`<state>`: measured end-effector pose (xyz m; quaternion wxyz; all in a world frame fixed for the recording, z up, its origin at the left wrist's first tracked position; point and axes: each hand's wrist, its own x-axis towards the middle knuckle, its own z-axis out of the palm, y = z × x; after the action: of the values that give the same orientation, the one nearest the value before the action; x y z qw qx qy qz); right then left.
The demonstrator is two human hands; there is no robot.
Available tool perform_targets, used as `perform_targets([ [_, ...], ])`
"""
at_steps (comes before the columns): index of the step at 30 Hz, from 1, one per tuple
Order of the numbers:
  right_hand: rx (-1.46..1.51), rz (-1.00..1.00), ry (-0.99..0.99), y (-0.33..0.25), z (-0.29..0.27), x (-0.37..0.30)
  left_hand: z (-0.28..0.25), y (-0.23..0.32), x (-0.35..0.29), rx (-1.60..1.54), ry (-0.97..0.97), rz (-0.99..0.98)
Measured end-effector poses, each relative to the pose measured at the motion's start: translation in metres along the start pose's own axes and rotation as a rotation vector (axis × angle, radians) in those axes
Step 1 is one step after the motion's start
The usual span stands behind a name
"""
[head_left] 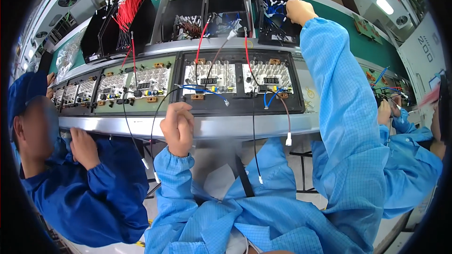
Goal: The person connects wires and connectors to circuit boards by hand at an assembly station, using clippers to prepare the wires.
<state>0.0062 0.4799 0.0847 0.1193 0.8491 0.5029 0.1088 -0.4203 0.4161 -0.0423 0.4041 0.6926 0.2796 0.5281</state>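
Note:
My right hand (300, 11) reaches over the far right black bin (278, 37). Its fingers are pinched at the top of a bundle of blue wires (272, 10) with light-coloured ends; the fingertips are partly hidden. Near the bench's front edge, my left hand (178, 129) is raised with its fingers curled in, and nothing shows sticking out of it. Just beyond it lie two circuit boards, a left one (215, 71) and a right one (278, 71), each with a small digit display. Red, black, brown and blue wires run from them, and a black wire (153, 124) hangs beside my left hand.
More black bins with wires stand along the back, one holding red wires (129, 11). Further boards sit in a green frame (162, 63) to the left. A co-worker in dark blue (89, 193) is close on my left; another in light blue (409, 174) works on my right.

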Motion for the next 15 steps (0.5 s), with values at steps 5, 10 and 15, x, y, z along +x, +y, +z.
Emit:
perform_targets([
  [5,0.128,0.054,-0.119,-0.005,-0.017,-0.010,-0.006,0.005,0.003,-0.022,-0.033,-0.008],
  [10,0.280,0.108,-0.102,-0.004,-0.013,0.000,-0.012,0.008,0.004,-0.062,-0.054,-0.008],
  [15,-0.045,-0.034,0.373,0.018,-0.018,0.006,-0.013,0.004,0.006,-0.019,-0.089,-0.003],
])
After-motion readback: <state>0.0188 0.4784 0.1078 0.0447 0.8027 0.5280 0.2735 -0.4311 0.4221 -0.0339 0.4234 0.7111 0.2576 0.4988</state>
